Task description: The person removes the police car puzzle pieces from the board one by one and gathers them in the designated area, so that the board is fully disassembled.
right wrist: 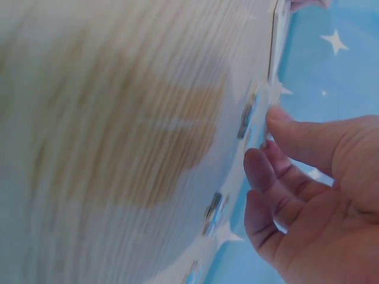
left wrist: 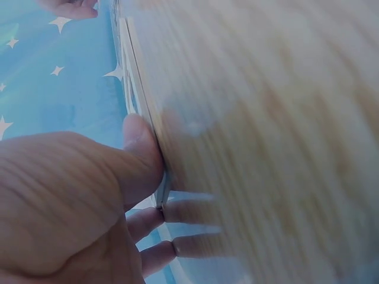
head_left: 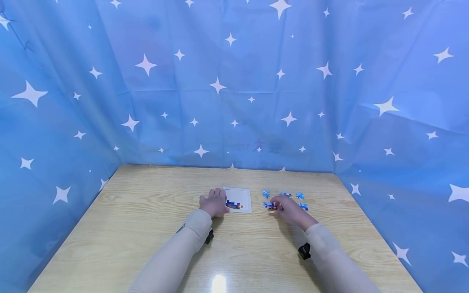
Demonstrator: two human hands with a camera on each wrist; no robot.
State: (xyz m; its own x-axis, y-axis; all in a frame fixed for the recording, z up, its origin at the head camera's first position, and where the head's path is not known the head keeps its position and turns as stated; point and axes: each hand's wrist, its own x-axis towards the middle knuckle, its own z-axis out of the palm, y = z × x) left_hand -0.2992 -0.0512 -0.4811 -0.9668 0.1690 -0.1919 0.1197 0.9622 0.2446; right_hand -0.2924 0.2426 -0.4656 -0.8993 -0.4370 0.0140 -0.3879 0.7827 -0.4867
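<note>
A white square puzzle tray [head_left: 239, 195] lies on the table, with a joined dark blue and orange puzzle section [head_left: 234, 205] along its near side. My left hand [head_left: 215, 203] rests at the tray's near left corner. Its thumb [left wrist: 139, 142] touches the tray edge while the other fingers reach down to the table. To the right, my right hand [head_left: 289, 209] pinches a small puzzle piece [head_left: 272, 206] with thumb and fingertips, low over the table. In the right wrist view that piece shows only as a thin edge, mostly hidden by the fingers.
Several loose blue puzzle pieces lie around the right hand: one piece [head_left: 266, 193] at the back left, another [head_left: 299, 195] at the back right, another [head_left: 303, 206] beside the knuckles. A blue star-patterned curtain [head_left: 234, 122] encloses the wooden table [head_left: 146, 228].
</note>
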